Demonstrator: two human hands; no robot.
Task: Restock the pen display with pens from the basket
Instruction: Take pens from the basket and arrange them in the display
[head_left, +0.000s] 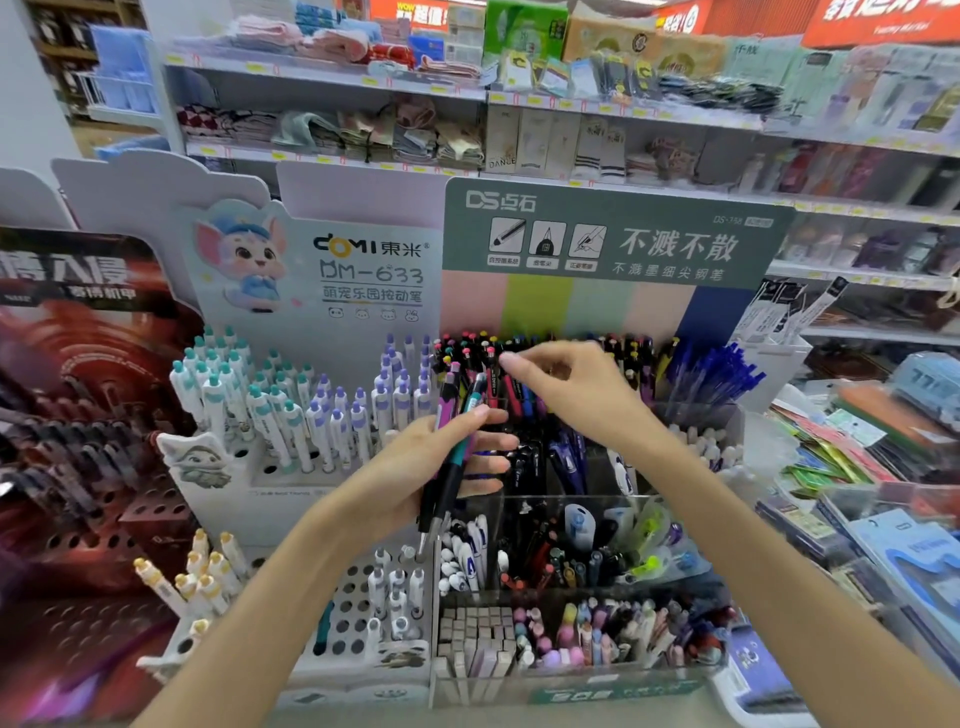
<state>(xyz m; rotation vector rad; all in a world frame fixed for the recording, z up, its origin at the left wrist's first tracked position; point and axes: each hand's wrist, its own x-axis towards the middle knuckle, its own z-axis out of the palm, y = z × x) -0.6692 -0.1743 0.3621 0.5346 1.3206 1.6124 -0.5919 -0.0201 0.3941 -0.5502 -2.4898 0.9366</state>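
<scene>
So the left hand (415, 467) has its fingers curled round a small bunch of pens (451, 447), black barrels with purple and teal upper parts, tips pointing down, held in front of the pen display (540, 467). The right hand (566, 387) reaches over the top row of black pens (519, 364), fingers loosely bent and a bit apart; can't tell if it's actually pinching one. The green header card (613, 234) reads "DS" with Chinese text and "DS-758" in the corner. Just left of it, the white card (363, 270) says "DOMI" and "DM-633", with a cartoon mouse, above white pens with teal and purple caps (291, 405). Blue pens (711, 374) sit at the right end. Basket isn't in the shot.
</scene>
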